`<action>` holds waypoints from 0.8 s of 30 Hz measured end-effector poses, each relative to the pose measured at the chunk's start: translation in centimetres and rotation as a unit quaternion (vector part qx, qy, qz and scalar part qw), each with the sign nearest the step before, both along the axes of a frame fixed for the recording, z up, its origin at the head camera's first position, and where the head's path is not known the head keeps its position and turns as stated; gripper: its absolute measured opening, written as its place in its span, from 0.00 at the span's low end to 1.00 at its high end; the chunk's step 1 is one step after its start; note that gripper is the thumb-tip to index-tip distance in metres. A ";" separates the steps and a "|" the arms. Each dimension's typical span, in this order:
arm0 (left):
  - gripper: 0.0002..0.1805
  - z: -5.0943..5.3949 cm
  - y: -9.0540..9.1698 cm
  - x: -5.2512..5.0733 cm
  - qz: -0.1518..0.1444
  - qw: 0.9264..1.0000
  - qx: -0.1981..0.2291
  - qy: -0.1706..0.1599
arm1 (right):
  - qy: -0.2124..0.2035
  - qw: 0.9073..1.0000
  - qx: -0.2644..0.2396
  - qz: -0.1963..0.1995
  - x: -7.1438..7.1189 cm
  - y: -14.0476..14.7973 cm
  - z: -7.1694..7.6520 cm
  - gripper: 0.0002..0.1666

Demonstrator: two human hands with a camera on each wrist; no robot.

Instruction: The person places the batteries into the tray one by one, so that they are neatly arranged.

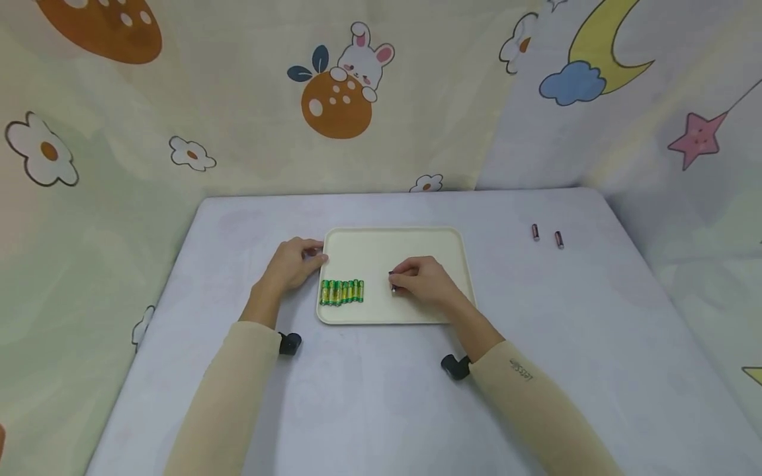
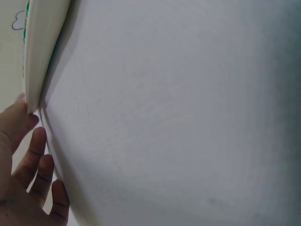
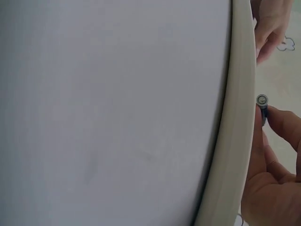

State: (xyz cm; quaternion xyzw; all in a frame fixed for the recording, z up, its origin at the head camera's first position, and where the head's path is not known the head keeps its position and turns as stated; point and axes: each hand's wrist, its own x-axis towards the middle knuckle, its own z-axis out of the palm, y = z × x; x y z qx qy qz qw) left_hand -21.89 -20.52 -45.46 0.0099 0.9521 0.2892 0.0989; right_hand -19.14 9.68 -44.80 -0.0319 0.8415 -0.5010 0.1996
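A cream tray (image 1: 393, 316) lies on the table. My left hand (image 1: 292, 266) is at its left edge; in the left wrist view, thumb and index finger (image 2: 32, 121) pinch the rim while the other fingers are apart from it. Several green-and-yellow batteries (image 1: 342, 292) stand in a row, side by side, along the tray's lower left. Above the middle of the tray, my right hand (image 1: 425, 281) pinches a small dark battery (image 1: 392, 283) between thumb and fingers. Its round metal end shows in the right wrist view, the battery (image 3: 262, 100) partly covered by the fingers.
Two reddish-purple batteries (image 1: 547, 236) lie apart on the table's far right. White cloth covers the table (image 1: 369, 396). A printed curtain (image 1: 256, 99) hangs behind and at both sides. Black wrist cameras (image 1: 456, 367) sit at the beige sleeves.
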 end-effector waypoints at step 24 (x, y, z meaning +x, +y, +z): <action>0.26 -0.2 0.0 0.0 0.000 1.000 -0.005 0.001 | 0.009 0.999 0.042 0.005 0.0 -1.6 0.3 0.10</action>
